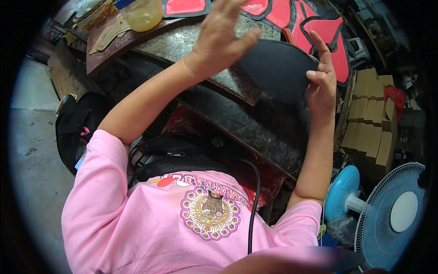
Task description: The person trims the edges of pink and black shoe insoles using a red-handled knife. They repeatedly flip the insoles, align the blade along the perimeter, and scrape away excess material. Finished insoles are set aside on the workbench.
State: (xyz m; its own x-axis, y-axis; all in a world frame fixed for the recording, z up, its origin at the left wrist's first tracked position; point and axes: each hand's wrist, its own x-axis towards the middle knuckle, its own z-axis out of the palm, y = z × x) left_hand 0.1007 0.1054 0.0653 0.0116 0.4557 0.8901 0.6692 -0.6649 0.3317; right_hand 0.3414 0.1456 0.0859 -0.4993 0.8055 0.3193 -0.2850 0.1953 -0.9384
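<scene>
Black flat sheet with a curved edge [280, 68] is held up in front of the person, over the dark, worn table [246, 125]. At its right edge, the bare right hand [322, 89] has thumb and bent fingers clamped on it, index finger pointing up. The bare left hand [219, 48] is by its upper left edge, thumb and fingers apart; whether it touches is unclear. Glossy red panels with black borders [278, 16] lie beyond.
</scene>
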